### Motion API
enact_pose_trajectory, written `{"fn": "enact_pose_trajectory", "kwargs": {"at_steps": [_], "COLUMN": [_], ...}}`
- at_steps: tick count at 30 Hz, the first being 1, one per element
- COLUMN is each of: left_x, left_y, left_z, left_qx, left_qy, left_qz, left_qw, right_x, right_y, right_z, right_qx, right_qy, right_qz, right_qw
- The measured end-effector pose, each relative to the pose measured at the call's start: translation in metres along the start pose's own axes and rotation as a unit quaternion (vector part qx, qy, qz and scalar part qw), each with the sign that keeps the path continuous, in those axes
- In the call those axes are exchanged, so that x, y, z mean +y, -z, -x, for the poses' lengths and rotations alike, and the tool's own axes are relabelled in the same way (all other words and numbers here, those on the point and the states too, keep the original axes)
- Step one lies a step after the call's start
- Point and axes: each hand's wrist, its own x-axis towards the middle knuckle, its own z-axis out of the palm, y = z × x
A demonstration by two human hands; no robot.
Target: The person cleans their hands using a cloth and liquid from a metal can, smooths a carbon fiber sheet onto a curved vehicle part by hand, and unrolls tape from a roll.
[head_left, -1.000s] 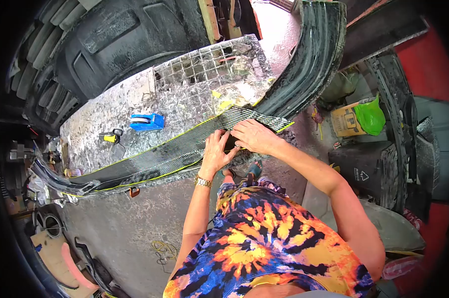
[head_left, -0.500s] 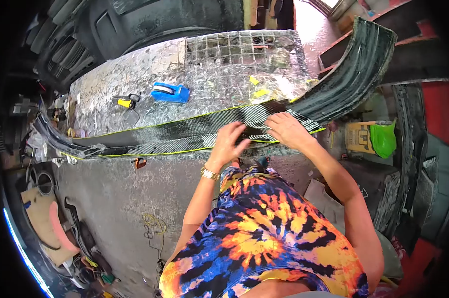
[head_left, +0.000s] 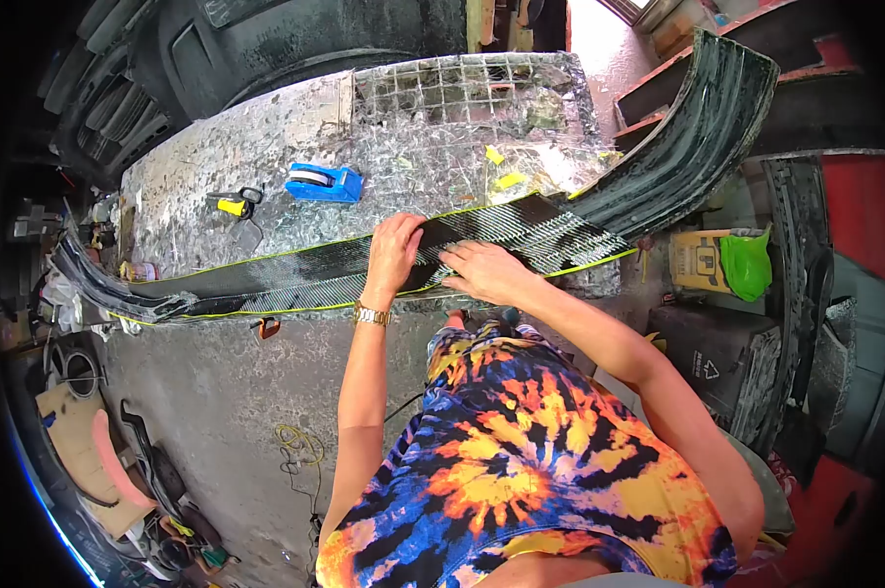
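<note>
A long strip of black woven carbon fibre cloth (head_left: 550, 230), edged in yellow, lies along a long, dark curved mould (head_left: 692, 137). My left hand (head_left: 393, 257), with a gold watch at the wrist, rests on the middle of the strip, its fingers laid over towards the far edge. Just to its right, my right hand (head_left: 489, 271) lies flat on the cloth near the close edge, fingers stretched out to the left. The hands are apart, and I see nothing held in either. Palms and fingertip undersides are hidden.
On the stained worktable (head_left: 295, 127) stand a blue tape dispenser (head_left: 323, 182) and yellow-and-black scissors (head_left: 235, 204). Yellow scraps (head_left: 509, 180) lie further right. An orange-and-black clamp (head_left: 266, 328) sits at the near edge. A cardboard box (head_left: 697, 260) with a green bag (head_left: 746, 265) is at right.
Both hands have moved left along the cloth strip. My left hand now reaches to the far edge; my right hand has come to the strip's middle. The view has shifted slightly.
</note>
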Motion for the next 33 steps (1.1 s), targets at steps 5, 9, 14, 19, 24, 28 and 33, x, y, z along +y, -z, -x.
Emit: {"fn": "enact_pose_trajectory", "kwargs": {"at_steps": [5, 9, 14, 19, 24, 28, 33], "left_x": [0.005, 0.039, 0.037, 0.055, 0.062, 0.076, 0.092], "left_y": [0.003, 0.011, -0.009, -0.028, -0.034, -0.033, -0.04], "left_z": [0.002, -0.001, 0.033, 0.03, 0.026, 0.022, 0.012], "left_qx": [0.019, 0.168, -0.013, -0.085, -0.088, -0.104, -0.092], "left_qy": [-0.017, -0.03, 0.002, 0.0, -0.017, -0.027, -0.057], "left_qz": [-0.003, -0.064, 0.106, 0.111, 0.117, 0.131, 0.139], "left_qw": [1.0, 0.983, 0.994, 0.99, 0.989, 0.986, 0.984], "right_x": [-0.006, -0.005, 0.012, 0.038, 0.054, 0.063, 0.072], "right_y": [0.001, 0.009, 0.023, 0.055, 0.081, 0.102, 0.122], "right_z": [0.003, 0.004, 0.012, 0.039, 0.063, 0.075, 0.085], "right_qx": [0.015, 0.001, 0.021, -0.003, -0.017, -0.051, -0.05], "right_qy": [-0.005, -0.031, -0.005, -0.003, -0.006, -0.04, -0.064], "right_qz": [0.02, 0.01, -0.049, -0.043, -0.019, -0.016, -0.015], "right_qw": [1.0, 0.999, 0.999, 0.999, 1.0, 0.998, 0.997]}}
